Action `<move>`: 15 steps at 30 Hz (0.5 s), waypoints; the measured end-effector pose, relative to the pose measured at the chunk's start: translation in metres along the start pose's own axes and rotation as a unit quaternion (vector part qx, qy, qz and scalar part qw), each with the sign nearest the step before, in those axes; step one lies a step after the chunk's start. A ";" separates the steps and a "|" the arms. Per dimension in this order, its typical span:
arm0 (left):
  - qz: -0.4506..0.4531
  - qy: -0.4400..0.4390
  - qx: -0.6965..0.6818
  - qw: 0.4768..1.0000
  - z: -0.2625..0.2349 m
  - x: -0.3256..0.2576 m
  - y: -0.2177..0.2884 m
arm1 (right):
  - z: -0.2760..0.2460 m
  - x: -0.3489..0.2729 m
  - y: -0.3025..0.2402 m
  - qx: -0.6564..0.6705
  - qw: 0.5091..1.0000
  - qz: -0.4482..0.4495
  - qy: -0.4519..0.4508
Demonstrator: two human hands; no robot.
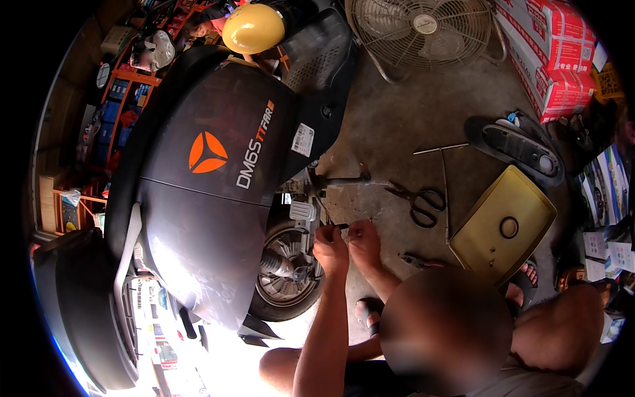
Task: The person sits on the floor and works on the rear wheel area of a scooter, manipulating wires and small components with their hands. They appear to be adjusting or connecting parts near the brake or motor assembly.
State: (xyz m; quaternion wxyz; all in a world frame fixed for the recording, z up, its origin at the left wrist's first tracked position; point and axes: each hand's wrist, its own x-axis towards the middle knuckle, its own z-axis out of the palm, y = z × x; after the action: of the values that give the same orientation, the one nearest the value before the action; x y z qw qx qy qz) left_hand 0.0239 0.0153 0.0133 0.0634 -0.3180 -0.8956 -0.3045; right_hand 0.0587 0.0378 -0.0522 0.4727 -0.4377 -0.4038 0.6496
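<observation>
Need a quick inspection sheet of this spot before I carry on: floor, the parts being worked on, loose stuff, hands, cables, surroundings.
Surface: bare concrete floor, stained.
Job's things: dark scooter tipped over; rear wheel exposed; small dark part between the two hands.
Clutter: scissors, T-handle wrench, pliers, yellow panel, black panel.
Hands: left hand and right hand close together by the wheel; grip unclear.
Cables: nothing seen.
Surroundings: floor fan, red and white boxes, yellow helmet, shelves.
</observation>
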 end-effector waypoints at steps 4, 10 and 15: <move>-0.021 0.005 -0.052 0.998 -0.005 -0.008 -0.010 | 0.000 0.004 -0.021 -0.064 0.996 -0.021 -0.065; -0.048 -0.013 -0.130 0.990 -0.007 -0.011 -0.025 | 0.005 0.012 -0.037 -0.161 0.976 0.014 -0.146; -0.070 -0.028 -0.206 0.976 -0.014 -0.008 -0.028 | 0.013 0.023 -0.024 -0.107 0.964 0.102 -0.220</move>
State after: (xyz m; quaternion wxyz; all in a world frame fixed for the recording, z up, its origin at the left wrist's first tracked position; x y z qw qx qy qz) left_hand 0.0114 -0.0145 0.0081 -0.0499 -0.2688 -0.8350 -0.4776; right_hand 0.0485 0.0640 -0.0298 0.2541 -0.3711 -0.5177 0.7278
